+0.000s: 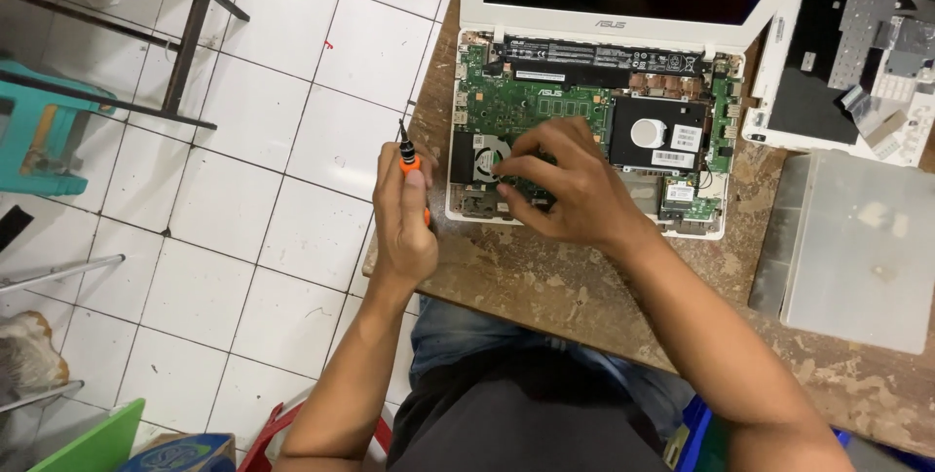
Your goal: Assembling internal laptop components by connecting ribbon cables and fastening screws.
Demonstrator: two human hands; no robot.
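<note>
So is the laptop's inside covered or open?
Open: the laptop shows its bare green board, fan and drive.

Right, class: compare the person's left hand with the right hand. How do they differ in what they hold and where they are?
The left hand grips an orange-and-black screwdriver upright, off the worn wooden table's edge; the right hand holds no tool. The left hand is closed; the right hand's fingers spread onto the opened white laptop's green circuit board. Both are bare.

A teal plastic stool (44, 131) stands upper left on white floor tiles (292, 102). A grey tray (857, 248) lies at right, with a detached keyboard panel (857, 34) above it.
</note>
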